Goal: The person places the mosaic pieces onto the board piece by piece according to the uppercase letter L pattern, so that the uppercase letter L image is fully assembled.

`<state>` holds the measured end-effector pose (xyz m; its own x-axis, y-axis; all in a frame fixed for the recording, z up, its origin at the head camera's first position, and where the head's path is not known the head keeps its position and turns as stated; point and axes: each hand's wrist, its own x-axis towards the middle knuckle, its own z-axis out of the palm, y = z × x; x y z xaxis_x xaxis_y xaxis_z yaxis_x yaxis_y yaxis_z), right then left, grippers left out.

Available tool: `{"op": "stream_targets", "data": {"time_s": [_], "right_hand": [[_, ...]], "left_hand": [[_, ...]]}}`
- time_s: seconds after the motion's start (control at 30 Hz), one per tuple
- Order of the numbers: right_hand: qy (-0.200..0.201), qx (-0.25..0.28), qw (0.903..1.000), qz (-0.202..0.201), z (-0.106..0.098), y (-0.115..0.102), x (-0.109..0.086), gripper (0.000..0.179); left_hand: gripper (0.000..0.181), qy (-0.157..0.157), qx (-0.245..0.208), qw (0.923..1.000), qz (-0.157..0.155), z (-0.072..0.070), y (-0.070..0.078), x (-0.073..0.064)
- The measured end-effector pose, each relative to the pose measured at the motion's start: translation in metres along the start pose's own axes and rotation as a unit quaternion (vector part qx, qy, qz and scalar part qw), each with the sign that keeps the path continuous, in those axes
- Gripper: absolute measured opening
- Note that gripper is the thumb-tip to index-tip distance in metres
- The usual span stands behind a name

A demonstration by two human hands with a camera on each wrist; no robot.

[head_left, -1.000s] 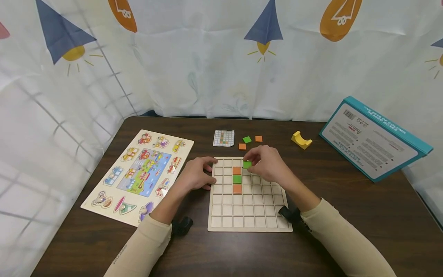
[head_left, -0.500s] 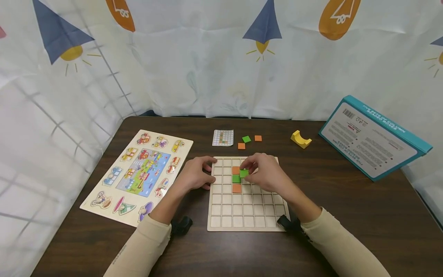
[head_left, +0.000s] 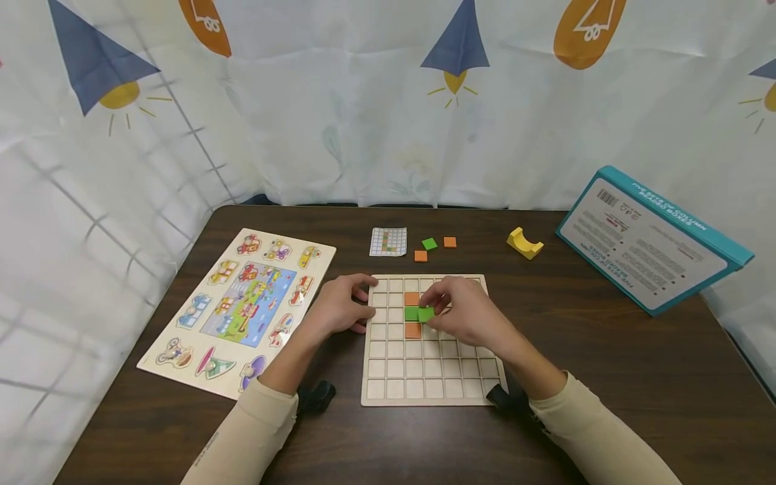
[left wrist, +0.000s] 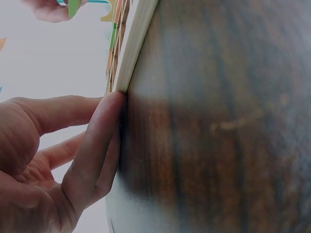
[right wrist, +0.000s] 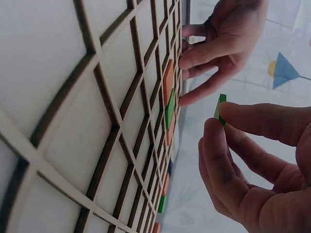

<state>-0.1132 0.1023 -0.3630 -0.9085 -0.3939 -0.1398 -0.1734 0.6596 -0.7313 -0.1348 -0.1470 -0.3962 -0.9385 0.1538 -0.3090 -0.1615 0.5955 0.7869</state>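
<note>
In the head view a wooden grid board (head_left: 433, 387) lies on the table. One column holds an orange tile (head_left: 411, 298), a green tile (head_left: 411, 314) and another orange tile (head_left: 413, 331) below it. My right hand (head_left: 467, 311) pinches a loose green square tile (head_left: 426, 314) between thumb and finger, just right of the column's green one. The right wrist view shows this pinched tile (right wrist: 221, 109) held off the grid. My left hand (head_left: 339, 304) rests its fingertips against the board's left edge; in the left wrist view these fingers (left wrist: 90, 150) touch the side of the board.
Beyond the board lie a small pattern card (head_left: 388, 242), a loose green tile (head_left: 429, 244) and two orange tiles (head_left: 421, 256). A yellow curved block (head_left: 524, 244) sits further right. A teal box (head_left: 649, 242) leans at the right, and a picture puzzle (head_left: 194, 337) lies left.
My right hand has moved toward me and slightly left with the green tile, from the board's top rows down to beside the column's green tile. The left hand stays at the board's edge.
</note>
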Motion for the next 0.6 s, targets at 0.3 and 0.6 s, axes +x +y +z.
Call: {"op": "stream_targets", "data": {"time_s": [0.3, 0.6], "right_hand": [[-0.016, -0.017, 0.9997, 0.006, 0.007, -0.004, -0.003, 0.020], [-0.036, -0.014, 0.9992, -0.004, 0.014, -0.006, -0.004, 0.021]], "left_hand": [[0.056, -0.004, -0.003, 1.0000, -0.005, 0.000, -0.001, 0.000], [0.056, -0.003, 0.003, 1.0000, -0.002, 0.000, 0.000, 0.002]]}}
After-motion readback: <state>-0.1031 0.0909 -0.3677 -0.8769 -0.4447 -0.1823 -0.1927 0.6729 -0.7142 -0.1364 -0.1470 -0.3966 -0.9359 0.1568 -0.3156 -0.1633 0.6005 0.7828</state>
